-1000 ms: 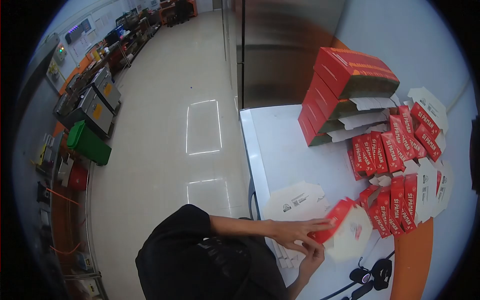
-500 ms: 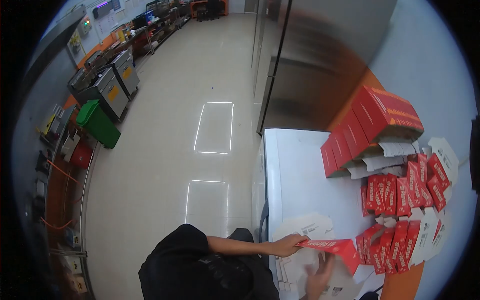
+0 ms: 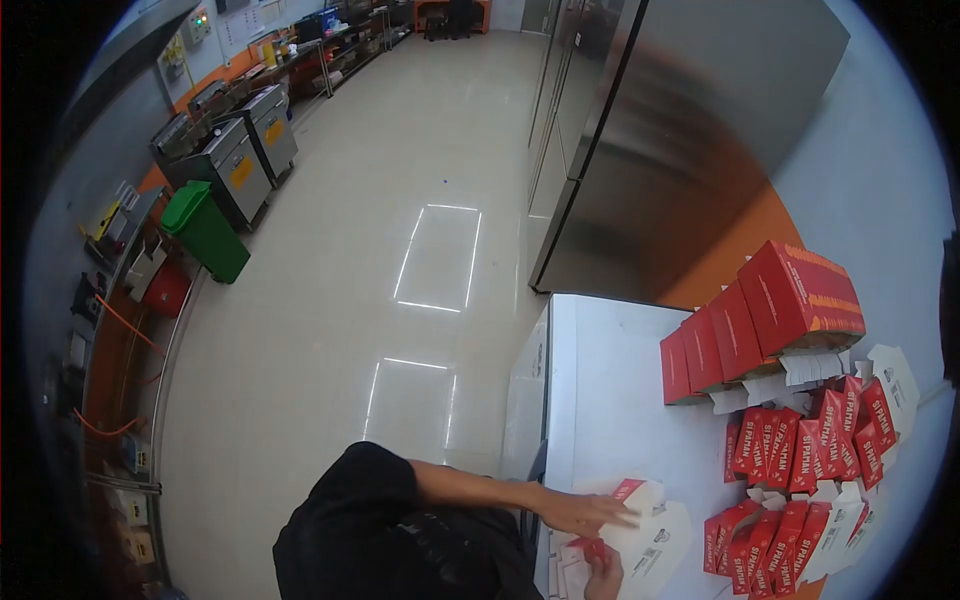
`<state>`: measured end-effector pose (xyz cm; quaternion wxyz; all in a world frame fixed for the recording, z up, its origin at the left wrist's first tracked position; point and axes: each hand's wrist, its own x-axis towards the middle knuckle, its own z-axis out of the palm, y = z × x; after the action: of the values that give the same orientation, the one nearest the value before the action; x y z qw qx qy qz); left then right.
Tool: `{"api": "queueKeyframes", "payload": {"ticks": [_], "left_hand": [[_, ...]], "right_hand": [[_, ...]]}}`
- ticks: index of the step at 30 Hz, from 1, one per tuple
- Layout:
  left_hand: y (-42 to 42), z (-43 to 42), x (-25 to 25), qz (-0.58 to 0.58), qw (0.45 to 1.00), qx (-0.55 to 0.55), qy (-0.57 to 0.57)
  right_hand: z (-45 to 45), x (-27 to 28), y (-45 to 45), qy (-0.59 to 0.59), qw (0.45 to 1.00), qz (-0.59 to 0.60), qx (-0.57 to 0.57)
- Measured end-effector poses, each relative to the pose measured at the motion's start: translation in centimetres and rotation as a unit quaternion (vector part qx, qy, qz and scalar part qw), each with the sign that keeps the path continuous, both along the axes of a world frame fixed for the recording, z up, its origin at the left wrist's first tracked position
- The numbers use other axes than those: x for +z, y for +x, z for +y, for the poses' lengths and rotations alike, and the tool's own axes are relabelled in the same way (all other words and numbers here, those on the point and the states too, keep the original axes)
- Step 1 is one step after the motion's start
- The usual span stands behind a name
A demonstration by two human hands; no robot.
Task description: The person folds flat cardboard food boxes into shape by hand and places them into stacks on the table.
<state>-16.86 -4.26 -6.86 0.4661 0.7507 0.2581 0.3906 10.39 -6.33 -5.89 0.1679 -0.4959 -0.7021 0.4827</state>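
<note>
My left hand (image 3: 588, 513) is stretched over a pale carton sheet (image 3: 655, 550) on the white table (image 3: 620, 400), its fingers apart and slightly blurred. Just below it, my right hand (image 3: 604, 577) has its fingers closed on a red carton (image 3: 592, 550), which is partly hidden by both hands. A red and white flap (image 3: 632, 489) sticks up beyond my left fingers. More pale flat cartons (image 3: 568, 572) lie beneath my hands at the table's near left corner. To the right stand folded red cartons (image 3: 775, 550) in a tight group.
Another group of red cartons (image 3: 810, 440) lies farther back. Behind it, large red boxes (image 3: 765, 310) lean in a row near the wall. A steel refrigerator (image 3: 680, 150) stands beyond the table. A green bin (image 3: 207, 232) is across the floor at left.
The view has shifted, so the table appears lower. The long red carton stretched between my hands is no longer held up. My left hand has opened and lies over the pale sheet.
</note>
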Motion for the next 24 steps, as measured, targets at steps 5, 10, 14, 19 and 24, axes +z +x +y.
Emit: {"api": "queueKeyframes", "payload": {"ticks": [5,10,14,19,24], "left_hand": [[1.2,1.6,-0.5,-0.017,0.985,-0.025,0.171],[4.4,1.5,-4.2,-0.102,0.958,0.228,0.139],[3.9,0.5,-2.6,-0.113,0.953,0.246,0.136],[2.5,-0.2,-2.8,0.014,0.985,0.163,0.047],[1.0,2.3,-2.0,0.079,0.993,0.060,-0.065]], "right_hand": [[1.1,5.9,-2.6,-0.063,0.998,-0.001,-0.031],[0.9,5.5,-2.8,-0.026,0.993,0.057,-0.102],[1.7,4.9,-3.0,-0.038,0.994,0.056,-0.086],[2.8,6.8,-4.1,-0.031,0.996,0.031,-0.076],[2.6,10.2,-7.6,0.320,0.941,-0.107,0.025]]}}
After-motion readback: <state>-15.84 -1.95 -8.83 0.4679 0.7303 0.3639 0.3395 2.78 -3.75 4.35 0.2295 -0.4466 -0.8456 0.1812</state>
